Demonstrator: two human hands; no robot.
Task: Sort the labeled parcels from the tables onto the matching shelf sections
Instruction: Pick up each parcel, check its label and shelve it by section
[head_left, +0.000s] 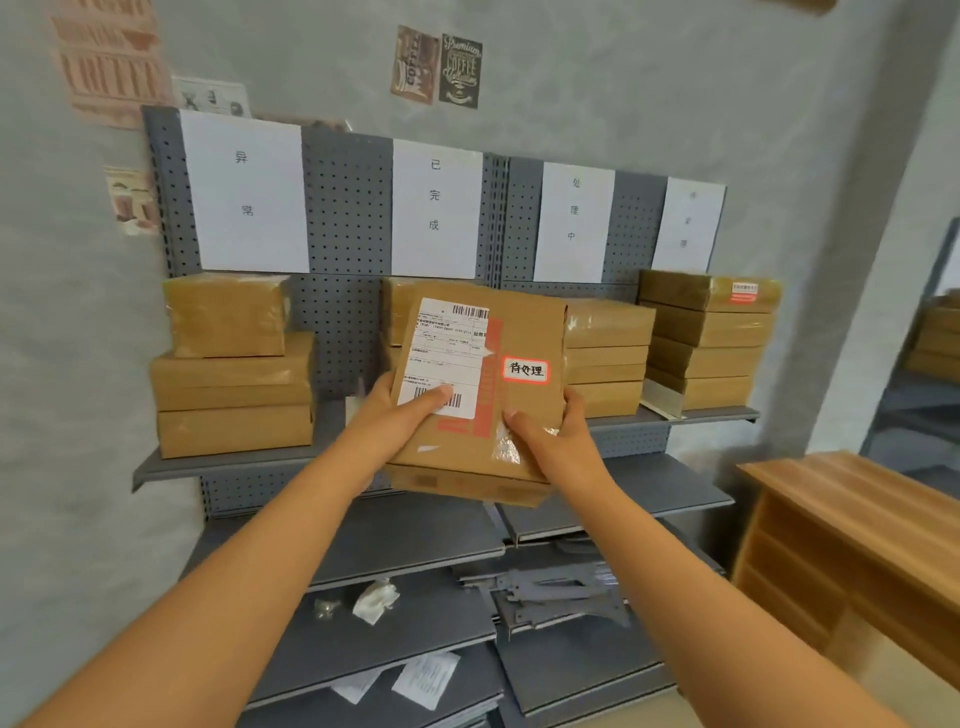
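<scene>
Your grey metal pegboard shelf unit (347, 218) fills the wall ahead, and everything here is placed against it. Four white paper section signs hang across its back panel: the far-left sign (244, 189), the second sign (435, 208), the third sign (573, 221) and the far-right sign (688, 223), whose characters are too blurred to read. On the unit's top shelf stand stacks of tan cardboard parcels: a left stack (234, 384) under the far-left sign, a middle-right stack (608, 353) under the third sign, and a right stack (706, 343) under the far-right sign. Another stack under the second sign is mostly hidden. Lower shelves of the unit carry loose grey metal brackets (561, 597), a crumpled white wad (375, 600) and small white paper packets (426, 678). To the right of the unit stands a light wooden surface (852, 499).

In front of the unit's middle section you hold a flat tan cardboard parcel (524, 322), tilted with its face toward you. It bears a white shipping label (449, 353) with barcodes and a small red-bordered white sticker (525, 370) with handwritten characters. Your left hand (400, 415) grasps the parcel's lower left edge, thumb pressed on the label. Your right hand (550, 436) grasps its lower right corner, thumb on the front.
</scene>
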